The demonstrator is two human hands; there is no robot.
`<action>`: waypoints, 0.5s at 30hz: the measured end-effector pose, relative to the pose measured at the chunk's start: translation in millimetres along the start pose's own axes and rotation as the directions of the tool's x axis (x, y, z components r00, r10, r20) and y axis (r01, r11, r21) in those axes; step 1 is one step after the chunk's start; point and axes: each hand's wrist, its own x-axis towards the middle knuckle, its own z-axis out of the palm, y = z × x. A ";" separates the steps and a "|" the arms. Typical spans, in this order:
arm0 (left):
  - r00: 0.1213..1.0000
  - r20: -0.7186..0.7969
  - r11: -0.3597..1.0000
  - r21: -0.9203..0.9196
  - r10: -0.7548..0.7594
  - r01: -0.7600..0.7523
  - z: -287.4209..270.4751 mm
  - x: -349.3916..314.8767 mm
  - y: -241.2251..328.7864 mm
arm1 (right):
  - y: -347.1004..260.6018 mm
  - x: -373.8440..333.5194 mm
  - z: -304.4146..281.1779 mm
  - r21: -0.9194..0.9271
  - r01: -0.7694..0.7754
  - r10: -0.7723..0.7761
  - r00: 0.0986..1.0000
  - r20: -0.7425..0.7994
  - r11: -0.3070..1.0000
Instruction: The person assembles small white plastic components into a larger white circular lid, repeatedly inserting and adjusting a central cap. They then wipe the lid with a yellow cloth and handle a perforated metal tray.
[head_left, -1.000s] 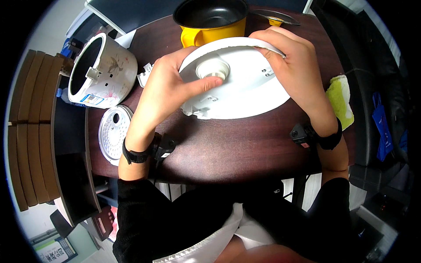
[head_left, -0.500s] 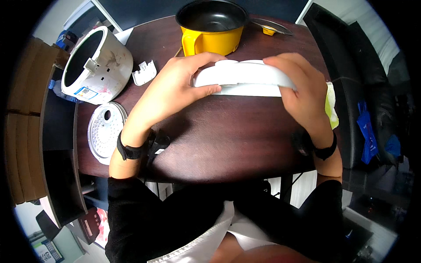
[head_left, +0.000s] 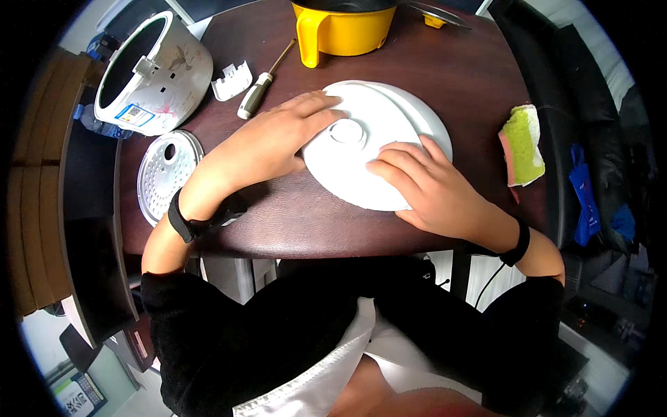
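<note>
A round white plastic lid, with a small raised ring on top, is on or just above the dark wooden table in front of me. My left hand grips its left side, fingers over the top and thumb at the edge. Across the lid's right front part lies my right hand, its fingers bent over the top and its thumb by the rim. A screwdriver with a grey-green handle lies beyond my left hand, next to a small white plastic cover. The lid's underside is hidden.
At the left stands a white rice cooker body, with a perforated round metal plate nearer me. A yellow pot and a lid with a yellow knob are at the back. Near the right edge lies a green-and-pink sponge.
The lid has gone from nearly edge-on to showing its round top, and it has come nearer me. My right hand has slid onto its front part. The screwdriver has come into sight.
</note>
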 end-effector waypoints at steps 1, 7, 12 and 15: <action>1.000 0.023 1.000 0.005 -0.005 0.005 1.4 -2.7 -1.7 | 0.3 0.9 4.9 -0.014 0.012 -0.012 1.000 0.019 1.000; 0.995 0.095 0.995 -0.088 -0.033 0.042 -0.5 -8.5 -8.7 | 6.5 3.0 30.7 -0.155 0.095 -0.099 0.995 -0.021 0.983; 1.000 -0.012 0.996 -0.091 -0.022 0.021 1.3 5.0 -3.9 | 11.4 6.2 38.6 -0.216 0.098 -0.103 0.995 -0.010 0.971; 0.997 -0.076 0.998 -0.060 -0.013 0.008 9.0 8.2 -3.2 | 12.8 7.6 43.2 -0.247 0.102 -0.107 0.994 -0.007 0.964</action>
